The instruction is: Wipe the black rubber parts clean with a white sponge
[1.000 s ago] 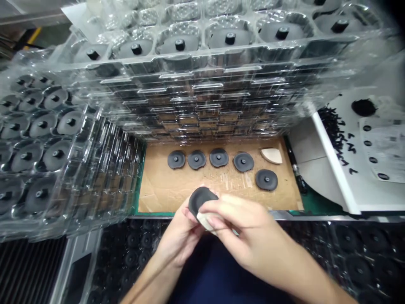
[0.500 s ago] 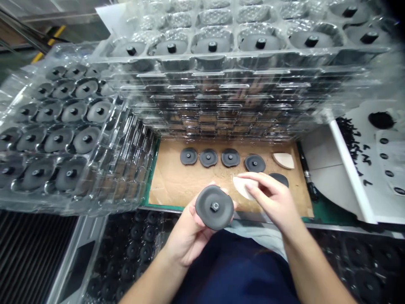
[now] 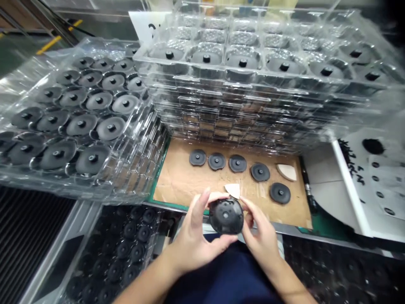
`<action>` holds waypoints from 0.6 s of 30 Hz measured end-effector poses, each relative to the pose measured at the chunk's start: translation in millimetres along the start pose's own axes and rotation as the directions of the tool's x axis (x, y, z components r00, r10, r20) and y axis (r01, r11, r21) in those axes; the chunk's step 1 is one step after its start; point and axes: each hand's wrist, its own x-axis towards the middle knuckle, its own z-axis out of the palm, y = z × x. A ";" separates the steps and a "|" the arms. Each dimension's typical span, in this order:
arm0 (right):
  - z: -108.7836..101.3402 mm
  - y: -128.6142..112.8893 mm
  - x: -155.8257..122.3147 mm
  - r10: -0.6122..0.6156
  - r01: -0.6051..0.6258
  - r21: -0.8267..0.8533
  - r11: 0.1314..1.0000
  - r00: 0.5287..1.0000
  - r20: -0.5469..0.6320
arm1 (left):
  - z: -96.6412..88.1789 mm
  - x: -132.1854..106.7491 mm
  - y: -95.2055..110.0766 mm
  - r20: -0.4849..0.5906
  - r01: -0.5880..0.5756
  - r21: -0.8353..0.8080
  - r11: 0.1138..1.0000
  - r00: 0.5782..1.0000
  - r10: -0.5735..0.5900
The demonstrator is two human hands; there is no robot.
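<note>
Both my hands hold one black round disc (image 3: 226, 215) just in front of my body, its flat face with a small centre hole turned toward me. My left hand (image 3: 195, 236) grips its left edge between thumb and fingers. My right hand (image 3: 260, 234) pinches its right edge. A small beige wedge-shaped pad (image 3: 233, 190) lies on the cardboard sheet (image 3: 177, 179) just beyond the disc. Several more black discs, such as one (image 3: 198, 157), lie in a row on the cardboard, with another (image 3: 280, 193) to the right.
A tall stack of clear plastic trays (image 3: 253, 84) holding discs stands behind the cardboard. Another tray stack (image 3: 72, 122) fills the left. A second beige pad (image 3: 287, 171) lies at the cardboard's right. A white bin (image 3: 376, 177) with small black parts is at right. Trays of discs (image 3: 126, 249) sit below.
My right hand has put the beige pad down on the cardboard and come back to the disc. The disc has been turned over, its hub side now away from me.
</note>
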 end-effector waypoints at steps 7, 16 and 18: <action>-19.9 -14.1 13.8 -0.310 0.321 -0.066 0.945 0.941 0.135 | -9.9 -12.9 0.1 -0.007 -0.052 0.146 0.988 0.999 0.054; 8.5 -48.5 25.2 -0.343 0.353 0.008 0.936 0.903 0.258 | -33.8 -52.5 -5.1 0.050 0.574 -0.280 0.769 0.809 -0.586; 31.3 -48.6 12.3 -0.360 0.372 0.033 0.928 0.868 0.342 | -39.6 -84.5 -17.1 -0.029 0.625 -0.279 0.729 0.754 -0.657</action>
